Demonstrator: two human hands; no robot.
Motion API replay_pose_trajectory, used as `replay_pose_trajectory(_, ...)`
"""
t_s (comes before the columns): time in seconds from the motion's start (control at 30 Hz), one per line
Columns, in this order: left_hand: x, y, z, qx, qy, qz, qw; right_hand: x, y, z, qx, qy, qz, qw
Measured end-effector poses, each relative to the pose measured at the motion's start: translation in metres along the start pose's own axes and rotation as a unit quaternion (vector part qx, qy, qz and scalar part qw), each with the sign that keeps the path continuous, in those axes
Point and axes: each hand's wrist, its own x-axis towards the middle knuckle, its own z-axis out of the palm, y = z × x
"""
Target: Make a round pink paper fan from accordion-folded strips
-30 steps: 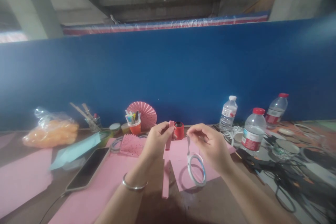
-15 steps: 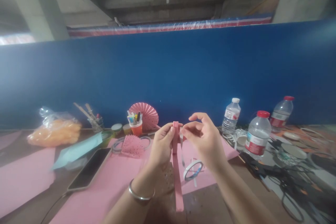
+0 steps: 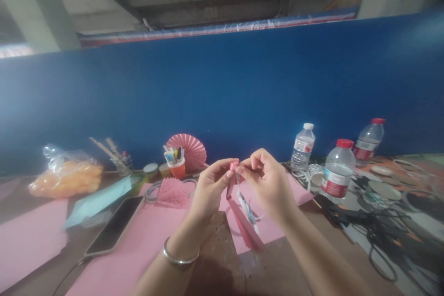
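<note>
Your left hand [image 3: 210, 189] grasps a folded pink strip [image 3: 245, 229] near its upper end, which pokes up just past your left fingertips; the rest hangs below them, slanting toward your right, its lower folds slightly fanned. Your right hand [image 3: 272, 189] has thumb and forefinger pinched together right beside that upper end, gripping white tape [image 3: 238, 186]; whether they touch the strip, you cannot tell from here. The tape roll [image 3: 247, 208] dangles below your right fingertips, just right of the strip. Beneath both lies a pink sheet [image 3: 301, 194], and beyond your left fingers stand a pink fan [image 3: 191, 150] and an orange cup [image 3: 177, 170] of pens
</note>
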Motion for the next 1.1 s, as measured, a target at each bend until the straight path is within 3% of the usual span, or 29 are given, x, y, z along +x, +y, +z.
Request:
replay_pose_trajectory(0.33, -0.0003, -0.0063, -0.001, -0.007, -0.003, 0.028, 1.0, -0.0004, -0.0012, -0.0002, 0.001, -0.005, 0.013, 1.0)
replay_pose_trajectory(0.7, -0.001, -0.0021, -0.0009, 0.078, 0.031, 0.075, 0.994, -0.0003, 0.0001, 0.0011, -0.001, 0.006, 0.022, 1.0)
replay_pose_trajectory(1.1, -0.0026, 0.0003, 0.0001, 0.121, 0.035, 0.081, 0.989, 0.0, 0.0017, 0.0006, -0.016, 0.014, 0.023, 1.0)
